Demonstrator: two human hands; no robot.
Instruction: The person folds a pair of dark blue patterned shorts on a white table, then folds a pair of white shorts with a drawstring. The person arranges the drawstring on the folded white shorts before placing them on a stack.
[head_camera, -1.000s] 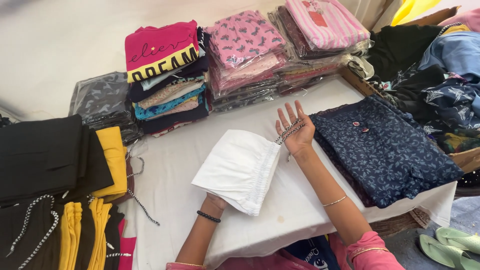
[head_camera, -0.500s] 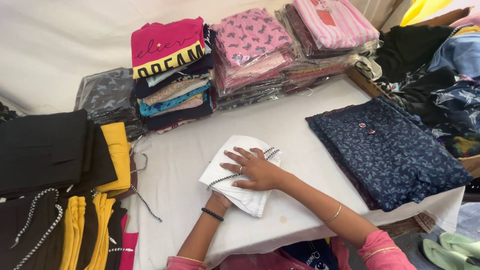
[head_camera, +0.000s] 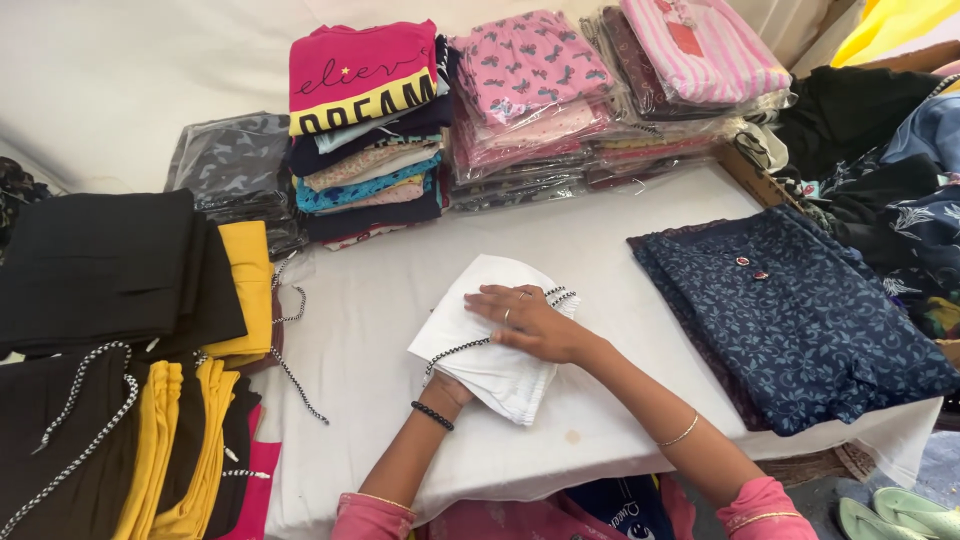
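Folded white garment (head_camera: 490, 345) on the white-covered table (head_camera: 620, 230), at its middle. The right hand (head_camera: 525, 322) lies flat on top of the garment, fingers spread, covering part of a black-and-white drawstring cord (head_camera: 455, 350) that runs across the fabric. The left hand (head_camera: 450, 388) is tucked under the garment's near edge; its grip cannot be told. Right of the garment, well apart, lies a navy leaf-print garment (head_camera: 800, 310). Behind the garment stand stacks of folded clothes (head_camera: 365, 130); left of it, black and yellow trousers (head_camera: 130, 290).

Bright even daylight, soft shadows, sharp
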